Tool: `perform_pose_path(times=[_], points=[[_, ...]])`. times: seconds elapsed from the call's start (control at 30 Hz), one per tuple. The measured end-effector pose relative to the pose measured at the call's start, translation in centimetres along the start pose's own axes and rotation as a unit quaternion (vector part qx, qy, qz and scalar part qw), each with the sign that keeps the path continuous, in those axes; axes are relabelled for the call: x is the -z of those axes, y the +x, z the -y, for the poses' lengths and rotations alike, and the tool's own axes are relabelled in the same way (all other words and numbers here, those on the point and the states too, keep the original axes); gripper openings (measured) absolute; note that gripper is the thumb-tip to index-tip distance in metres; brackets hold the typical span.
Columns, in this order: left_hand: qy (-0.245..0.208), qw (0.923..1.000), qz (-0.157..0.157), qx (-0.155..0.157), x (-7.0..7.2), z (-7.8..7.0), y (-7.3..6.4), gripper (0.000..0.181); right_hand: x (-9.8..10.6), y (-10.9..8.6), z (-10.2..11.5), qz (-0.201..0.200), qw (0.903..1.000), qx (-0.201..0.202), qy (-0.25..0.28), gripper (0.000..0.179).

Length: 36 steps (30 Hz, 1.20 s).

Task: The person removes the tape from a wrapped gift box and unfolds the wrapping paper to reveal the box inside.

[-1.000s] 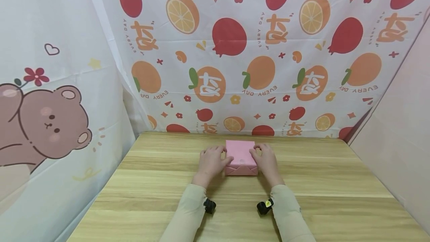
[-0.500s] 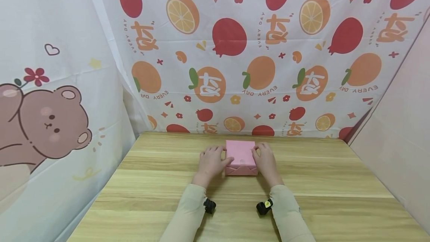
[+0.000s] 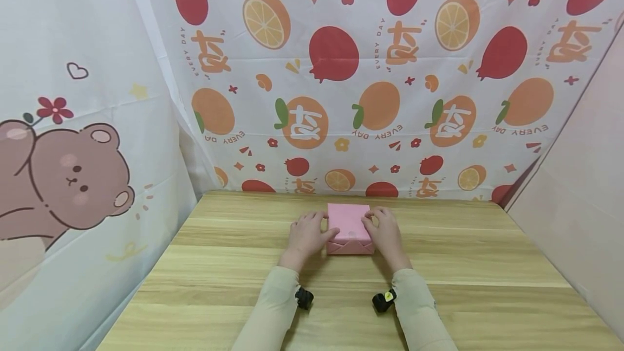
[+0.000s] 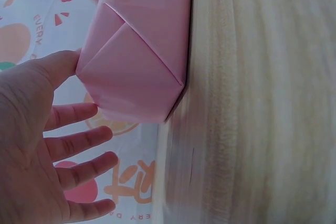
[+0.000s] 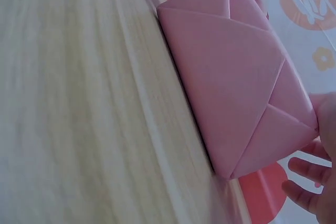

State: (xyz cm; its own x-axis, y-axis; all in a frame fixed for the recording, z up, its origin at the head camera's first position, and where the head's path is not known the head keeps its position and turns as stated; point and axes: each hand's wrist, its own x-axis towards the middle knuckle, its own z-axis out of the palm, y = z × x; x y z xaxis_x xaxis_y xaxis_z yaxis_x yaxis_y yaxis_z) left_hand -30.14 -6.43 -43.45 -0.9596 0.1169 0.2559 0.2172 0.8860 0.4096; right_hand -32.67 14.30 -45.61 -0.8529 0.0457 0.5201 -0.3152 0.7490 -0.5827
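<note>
— Nearest first?
— Left hand [image 3: 308, 233]: unmoved, fingers straight and spread, thumb touching box [image 3: 347, 220]. Right hand [image 3: 388, 236]: fingers relaxed, thumb at the box's right side, slightly farther in than half a second ago.
— Box?
— Unshifted, near middle of tabletop [image 3: 468, 270]'s far edge. Folded side faces near edge; top looks squarish, long axis unclear.
</note>
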Motion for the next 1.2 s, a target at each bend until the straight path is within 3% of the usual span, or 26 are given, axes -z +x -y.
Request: perform_pose_path(times=[0.2,0.43,0.67,0.97,1.2], points=[[-0.011,0.9999,0.001,-0.002,-0.08,0.09,0.0,0.057,-0.12,0.04,0.08,-0.021,0.9997,0.007,-0.008,0.008],[-0.015,0.9998,0.013,-0.002,-0.17,0.16,0.11,0.064,-0.43,0.11,0.0,-0.018,0.9997,-0.01,-0.015,0.011],[-0.015,0.9995,0.027,0.001,-0.27,0.23,0.22,0.064,-0.45,-0.06,0.12,-0.047,0.9985,-0.025,-0.01,0.01],[-0.028,0.9992,0.029,0.0,-0.34,0.31,0.3,0.064,-0.35,0.0,-0.1,-0.038,0.9936,-0.106,-0.009,0.019],[-0.028,0.9991,0.03,-0.006,-0.27,0.2,0.16,0.06,-0.12,0.09,-0.14,-0.046,0.9919,-0.117,0.015,0.016]])
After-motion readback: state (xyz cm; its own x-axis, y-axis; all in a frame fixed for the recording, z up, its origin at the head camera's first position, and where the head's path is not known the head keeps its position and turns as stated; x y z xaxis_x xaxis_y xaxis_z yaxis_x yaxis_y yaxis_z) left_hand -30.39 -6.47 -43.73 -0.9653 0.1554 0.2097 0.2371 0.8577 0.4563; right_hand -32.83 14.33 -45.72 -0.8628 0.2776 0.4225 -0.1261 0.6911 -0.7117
